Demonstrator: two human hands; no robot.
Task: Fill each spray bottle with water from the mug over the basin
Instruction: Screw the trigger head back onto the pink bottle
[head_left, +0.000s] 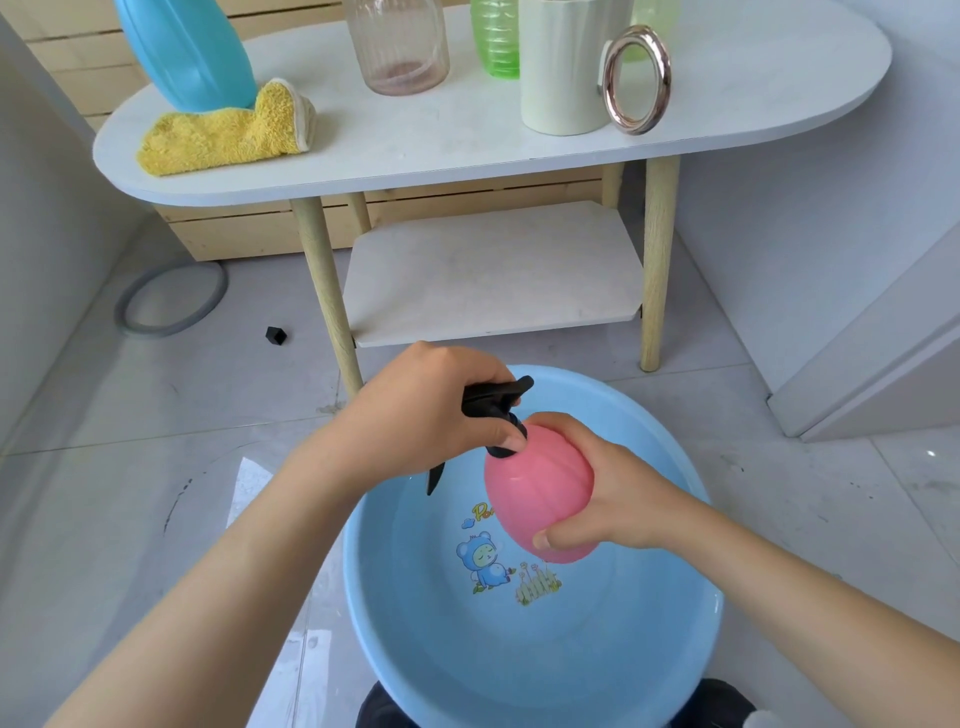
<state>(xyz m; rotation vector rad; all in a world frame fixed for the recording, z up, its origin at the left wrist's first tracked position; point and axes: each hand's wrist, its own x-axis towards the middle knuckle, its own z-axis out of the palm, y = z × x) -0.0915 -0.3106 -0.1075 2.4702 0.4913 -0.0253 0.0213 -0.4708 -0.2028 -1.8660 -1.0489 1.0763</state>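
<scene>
Over the basin (363, 571), right hand (597, 499) cups the pink bottle (535, 488), left hand (431, 410) grips its black sprayer head (493, 402); wet plastic, probably, could slip and drop.

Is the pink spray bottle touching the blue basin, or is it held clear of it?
Apart. The head view shows the pink spray bottle lifted in both hands above the blue basin, with the basin's printed bottom visible below it.
</scene>
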